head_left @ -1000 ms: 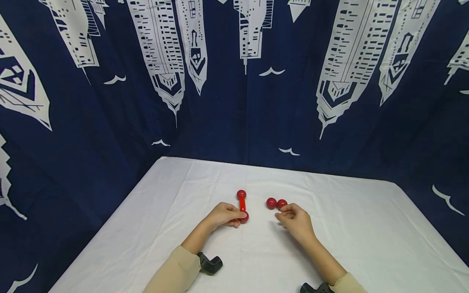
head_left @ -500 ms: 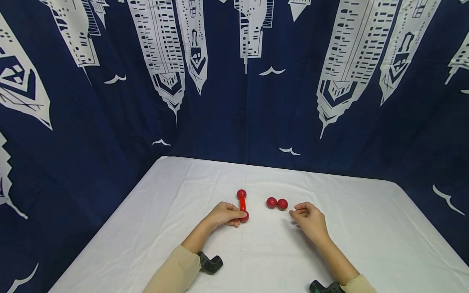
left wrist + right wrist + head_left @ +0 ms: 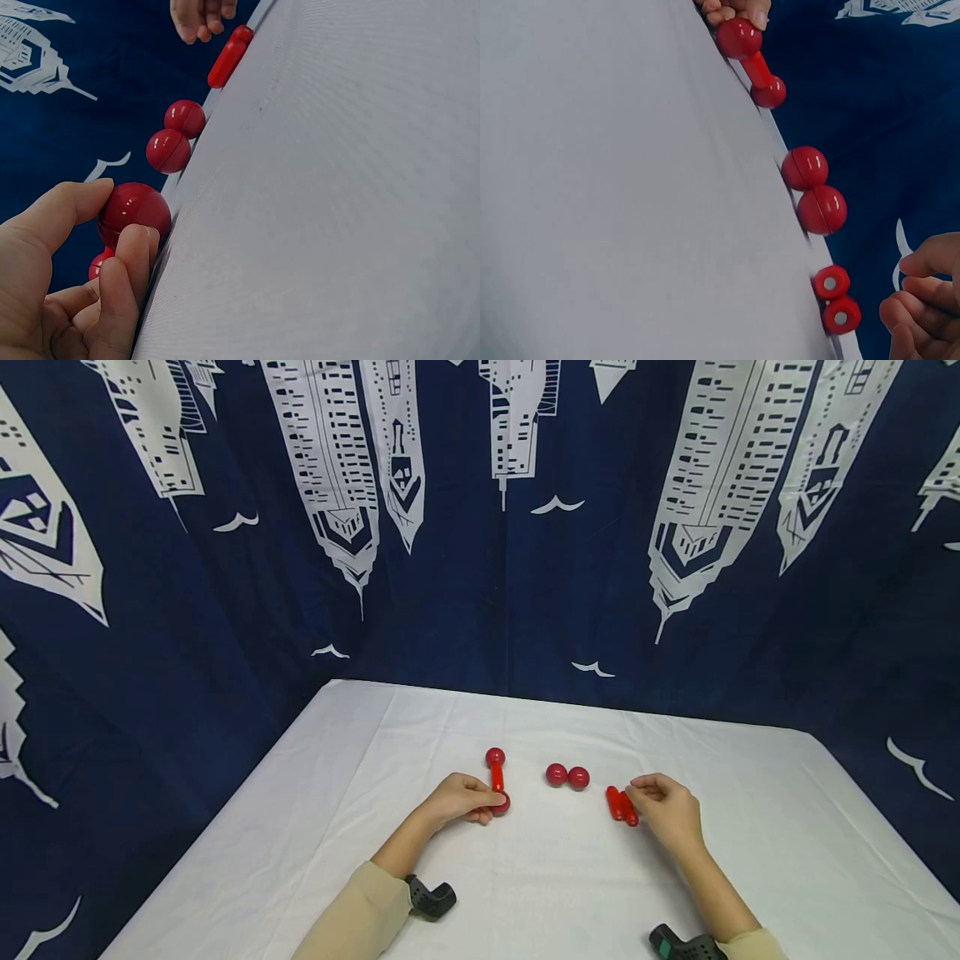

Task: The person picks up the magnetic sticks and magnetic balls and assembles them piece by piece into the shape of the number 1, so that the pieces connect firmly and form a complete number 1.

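My left hand (image 3: 462, 799) pinches the near ball (image 3: 135, 216) of a red dumbbell-like piece, whose red bar (image 3: 497, 777) runs to a far ball (image 3: 495, 757). Two red balls (image 3: 557, 775) (image 3: 822, 210) lie side by side to its right. Farther right, two short red rods (image 3: 614, 803) lie together, with pale round spots on their ends in the right wrist view. Just right of them hovers my right hand (image 3: 667, 814), fingers loosely bent; in the right wrist view a gap separates its fingers from the rods (image 3: 841, 315).
A white cloth covers the table (image 3: 525, 893). Behind it hangs a dark blue curtain (image 3: 450, 610) with white building and bird prints. Black devices (image 3: 432, 900) are worn at both wrists, by the beige sleeves.
My right hand has moved right, away from the two balls, uncovering the two red rods beside it. The left hand and the piece it pinches have stayed in place.
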